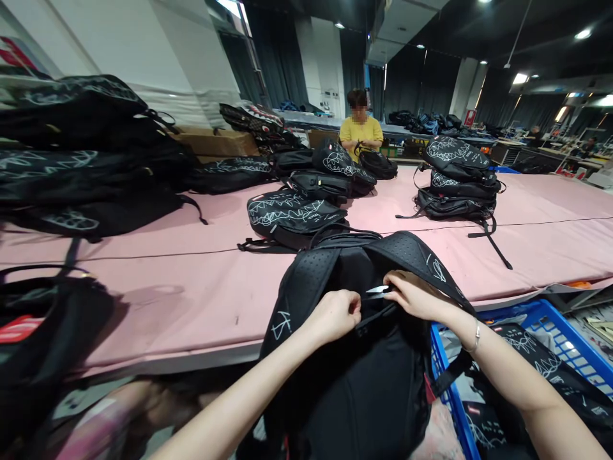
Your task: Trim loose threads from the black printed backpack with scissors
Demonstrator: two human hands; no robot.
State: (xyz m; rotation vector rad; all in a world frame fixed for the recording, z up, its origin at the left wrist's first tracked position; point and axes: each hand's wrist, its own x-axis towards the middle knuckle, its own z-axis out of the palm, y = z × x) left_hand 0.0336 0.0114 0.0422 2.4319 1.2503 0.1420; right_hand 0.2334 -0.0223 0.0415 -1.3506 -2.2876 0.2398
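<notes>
A black backpack with white scribble print leans against the near edge of the pink table, its mesh straps facing me. My left hand is closed in a pinch on the backpack's fabric near the strap base. My right hand is closed around small metal snips, whose blades point left toward my left hand. A bracelet sits on my right wrist.
Stacks of black backpacks lie at far left, centre and right. A person in a yellow shirt works across the table. A blue crate with more bags stands at my right. Another bag lies at near left.
</notes>
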